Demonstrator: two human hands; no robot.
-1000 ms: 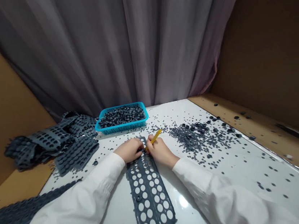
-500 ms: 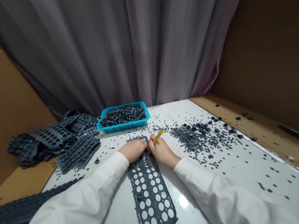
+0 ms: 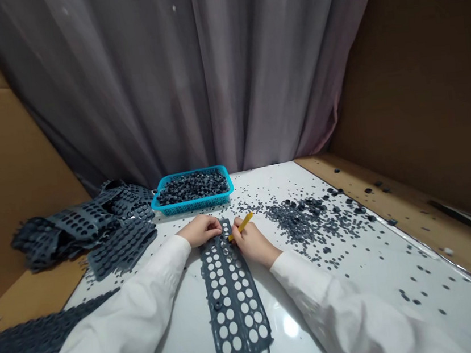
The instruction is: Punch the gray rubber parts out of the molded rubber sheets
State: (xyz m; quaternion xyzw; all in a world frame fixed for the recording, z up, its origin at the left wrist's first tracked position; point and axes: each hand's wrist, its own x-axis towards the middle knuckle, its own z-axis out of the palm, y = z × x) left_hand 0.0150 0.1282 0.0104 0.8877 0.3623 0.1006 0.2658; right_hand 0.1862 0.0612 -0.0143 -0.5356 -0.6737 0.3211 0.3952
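Note:
A dark grey rubber sheet (image 3: 233, 276) with rows of round holes lies lengthwise before me on the white table. My right hand (image 3: 253, 245) is closed around a thin yellow stick-like tool (image 3: 241, 225), its lower end against the sheet's far part. At the sheet's far left edge is my left hand (image 3: 201, 230), its fingers curled together; whatever they hold, if anything, is hidden. One small dark ring-shaped piece (image 3: 217, 304) sits on the left side of the sheet. Most of the nearer holes show white through them.
Behind the sheet stands a blue basket (image 3: 191, 206) full of small dark pieces. Small dark discs (image 3: 296, 220) lie scattered on the right. More rubber sheets (image 3: 80, 218) are heaped at the left, with others (image 3: 33, 344) nearer. Cardboard walls flank the table (image 3: 273, 174); a grey curtain hangs behind.
My left hand has shifted left, off the sheet's far middle to its edge, uncovering holes there. The right hand keeps the yellow tool at nearly the same spot. The view has shifted slightly.

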